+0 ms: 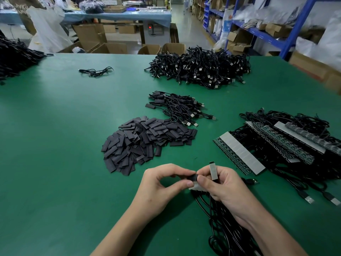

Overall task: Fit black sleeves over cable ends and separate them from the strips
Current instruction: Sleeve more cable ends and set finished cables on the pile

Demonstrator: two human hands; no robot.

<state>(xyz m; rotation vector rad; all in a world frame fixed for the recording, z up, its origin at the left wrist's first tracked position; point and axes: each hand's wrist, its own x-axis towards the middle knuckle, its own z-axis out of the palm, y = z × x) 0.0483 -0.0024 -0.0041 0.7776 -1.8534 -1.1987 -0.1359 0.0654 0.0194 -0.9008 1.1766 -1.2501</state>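
The left hand [166, 183] is pinching a black sleeve [193, 177] between thumb and curled forefinger, holding it just above the green table [55, 145] toward the six o'clock edge of the view. The right hand [227, 187] is meeting it from three o'clock. Its fingers are wrapping round a short grey-backed strip piece [214, 171] that is standing upright, and its thumb is pressing beside the sleeve's mouth. Whether a cable end is inside the sleeve cannot be told. From that hand black cables [221, 230] are trailing toward six o'clock. A pile of loose sleeves [145, 143] is lying at eleven o'clock of the hands. The sleeved cables [179, 108] are resting at twelve, and a heap of USB cables [201, 69] is sitting beyond them. At two o'clock uncut strips [238, 154] are lying with their cables.
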